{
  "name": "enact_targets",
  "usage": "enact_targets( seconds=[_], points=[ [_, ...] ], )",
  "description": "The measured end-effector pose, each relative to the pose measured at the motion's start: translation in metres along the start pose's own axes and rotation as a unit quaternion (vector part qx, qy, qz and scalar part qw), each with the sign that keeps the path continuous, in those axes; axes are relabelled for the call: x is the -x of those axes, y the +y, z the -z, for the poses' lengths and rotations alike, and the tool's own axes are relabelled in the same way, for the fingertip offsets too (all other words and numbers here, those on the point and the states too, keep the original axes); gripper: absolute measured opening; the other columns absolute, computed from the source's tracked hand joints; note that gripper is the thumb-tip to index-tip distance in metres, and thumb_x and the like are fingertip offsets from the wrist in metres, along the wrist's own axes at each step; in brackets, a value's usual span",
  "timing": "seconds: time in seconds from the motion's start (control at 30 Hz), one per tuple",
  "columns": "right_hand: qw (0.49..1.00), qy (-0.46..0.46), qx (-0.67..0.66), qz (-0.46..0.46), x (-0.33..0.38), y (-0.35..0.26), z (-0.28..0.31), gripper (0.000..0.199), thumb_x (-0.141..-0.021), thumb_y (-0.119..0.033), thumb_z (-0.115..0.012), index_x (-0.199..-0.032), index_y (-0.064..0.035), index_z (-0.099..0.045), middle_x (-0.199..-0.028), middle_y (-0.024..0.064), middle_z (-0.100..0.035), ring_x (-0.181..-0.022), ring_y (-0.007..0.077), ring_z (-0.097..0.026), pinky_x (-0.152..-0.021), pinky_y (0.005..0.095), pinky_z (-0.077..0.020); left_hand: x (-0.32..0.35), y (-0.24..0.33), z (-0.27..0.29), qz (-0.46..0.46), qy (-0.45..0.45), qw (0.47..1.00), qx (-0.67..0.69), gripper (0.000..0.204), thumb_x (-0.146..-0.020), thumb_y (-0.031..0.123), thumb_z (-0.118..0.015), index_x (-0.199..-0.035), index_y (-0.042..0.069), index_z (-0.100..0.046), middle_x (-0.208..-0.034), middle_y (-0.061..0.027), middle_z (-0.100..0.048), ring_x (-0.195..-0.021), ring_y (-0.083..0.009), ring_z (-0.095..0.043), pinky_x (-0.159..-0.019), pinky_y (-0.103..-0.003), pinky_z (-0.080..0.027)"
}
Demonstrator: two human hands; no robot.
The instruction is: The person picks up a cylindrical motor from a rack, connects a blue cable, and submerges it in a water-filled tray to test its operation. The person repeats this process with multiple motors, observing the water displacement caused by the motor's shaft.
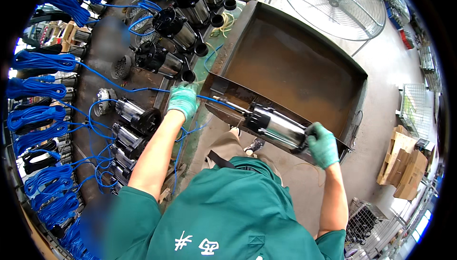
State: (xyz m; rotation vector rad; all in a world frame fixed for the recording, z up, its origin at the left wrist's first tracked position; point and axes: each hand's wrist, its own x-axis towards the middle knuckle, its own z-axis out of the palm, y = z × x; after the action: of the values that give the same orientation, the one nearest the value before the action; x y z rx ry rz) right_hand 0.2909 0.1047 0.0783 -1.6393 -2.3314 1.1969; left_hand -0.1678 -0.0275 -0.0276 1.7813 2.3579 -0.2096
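Note:
A submersible pump (281,127) with a shiny steel body and black ends lies lengthwise over the near edge of a metal tank (232,41). Whether the edge bears its weight, I cannot tell. My right hand (322,145), in a green glove, is closed on the pump's black right end. From the pump's left end, beside a thin metal rod, a blue cable (214,100) runs to my left hand (184,100). That hand, gloved in green too, is closed around the cable, which continues left toward the bench.
Brown, murky water fills the tank. More pumps (176,24) and coiled blue cables (38,117) crowd the dark bench (107,36) at left. A large floor fan (333,3) stands beyond the tank. Cardboard boxes (410,174) and a wire basket (364,219) are at right.

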Motion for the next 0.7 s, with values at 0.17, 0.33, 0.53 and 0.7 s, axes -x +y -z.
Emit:
enact_targets(
  seconds=[0.17,0.33,0.53,0.7],
  points=[
    [0.981,0.062,-0.175,-0.053,0.020,0.014,0.078,0.016,-0.083,0.006,-0.048,-0.092,0.0011,-0.060,-0.081,0.0072,-0.066,-0.072,0.0142,-0.060,-0.071,0.0318,-0.0542,0.005,0.002,0.038,-0.081,-0.107,0.979,0.151,0.028,-0.094,0.024,-0.071,-0.118,0.009,-0.069,-0.107,-0.0165,-0.071,-0.103,-0.0392,-0.068,-0.091,-0.049,-0.052],
    [0.991,0.096,0.074,-0.058,-0.021,0.026,0.103,0.013,-0.087,-0.006,-0.057,-0.099,-0.0042,-0.063,-0.085,0.0191,-0.069,-0.077,0.0343,-0.068,-0.075,0.0423,-0.0545,-0.004,0.053,0.079,-0.106,-0.099,0.955,0.260,0.026,-0.099,0.024,-0.067,-0.120,0.008,-0.067,-0.115,-0.0172,-0.068,-0.107,-0.0421,-0.066,-0.092,-0.050,-0.054],
    [0.958,0.026,0.255,-0.132,-0.106,0.026,0.071,0.025,-0.091,-0.024,-0.065,-0.111,-0.0101,-0.064,-0.107,0.0220,-0.073,-0.103,0.0435,-0.069,-0.089,0.0508,-0.0541,-0.095,0.110,0.053,-0.245,0.076,0.957,0.135,0.022,-0.089,0.010,-0.067,-0.110,0.013,-0.073,-0.102,-0.0117,-0.069,-0.089,-0.0351,-0.071,-0.078,-0.048,-0.058],
    [0.941,-0.016,0.303,-0.151,-0.152,0.042,0.036,0.028,-0.092,-0.025,-0.063,-0.116,-0.0108,-0.064,-0.111,0.0209,-0.074,-0.106,0.0406,-0.071,-0.093,0.0503,-0.0554,-0.133,0.119,0.010,-0.242,0.048,0.957,0.150,0.019,-0.090,0.017,-0.067,-0.107,0.013,-0.074,-0.101,-0.0108,-0.072,-0.088,-0.0357,-0.071,-0.079,-0.050,-0.058]
  ],
)
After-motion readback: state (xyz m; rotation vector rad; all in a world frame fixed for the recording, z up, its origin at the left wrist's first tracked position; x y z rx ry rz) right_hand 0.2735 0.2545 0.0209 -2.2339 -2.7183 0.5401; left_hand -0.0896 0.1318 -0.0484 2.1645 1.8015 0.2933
